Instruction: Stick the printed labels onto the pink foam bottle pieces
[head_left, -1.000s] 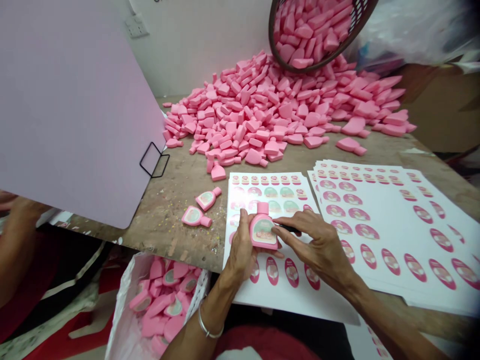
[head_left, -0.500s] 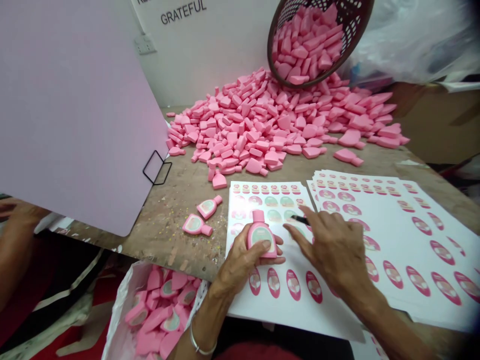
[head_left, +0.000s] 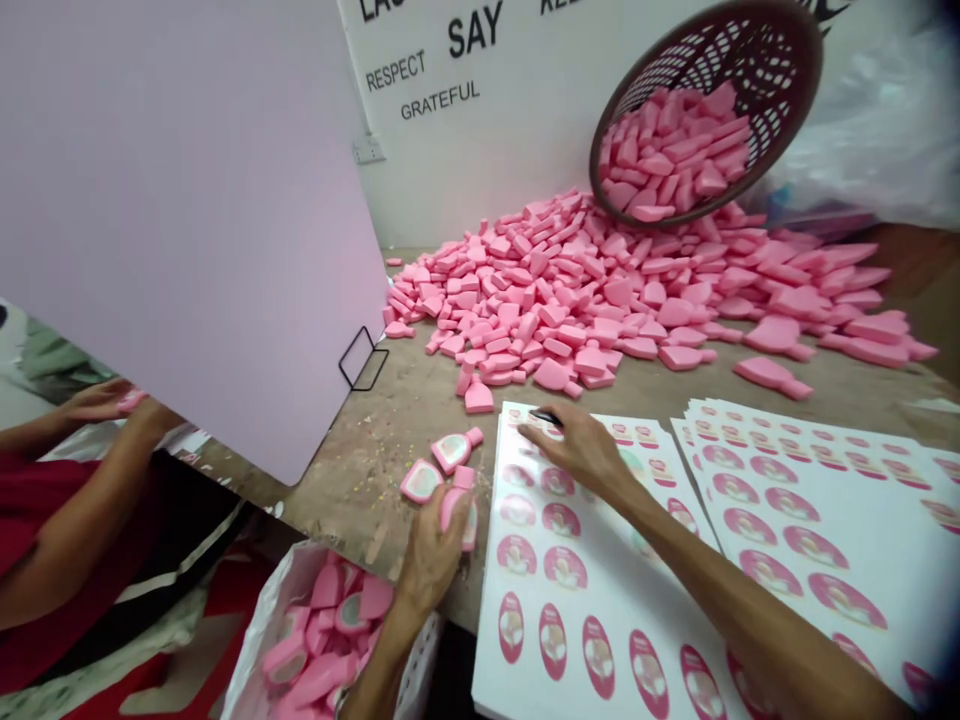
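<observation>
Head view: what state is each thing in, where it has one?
Held bottle: labelled, grasped by the left hand
Black tool: held in the right hand
Upper table bottle: labelled, lying flat
Pink heap: loose, no labels visible
Brown basket: tipped, partly filled
White bin: open, holding bottles
Front sheet: flat, bearing stickers

White wall (head_left: 525,130) ahead of me, black lettering (head_left: 475,32): SAY, RESPECT, GRATEFUL. Socket (head_left: 368,150) below. Pale lilac panel (head_left: 187,230) on my left, black wire bracket (head_left: 373,351) near its edge. Worn brown surface (head_left: 345,455), flecked with bits. Clear plastic (head_left: 870,130) back right. Light soft.
</observation>
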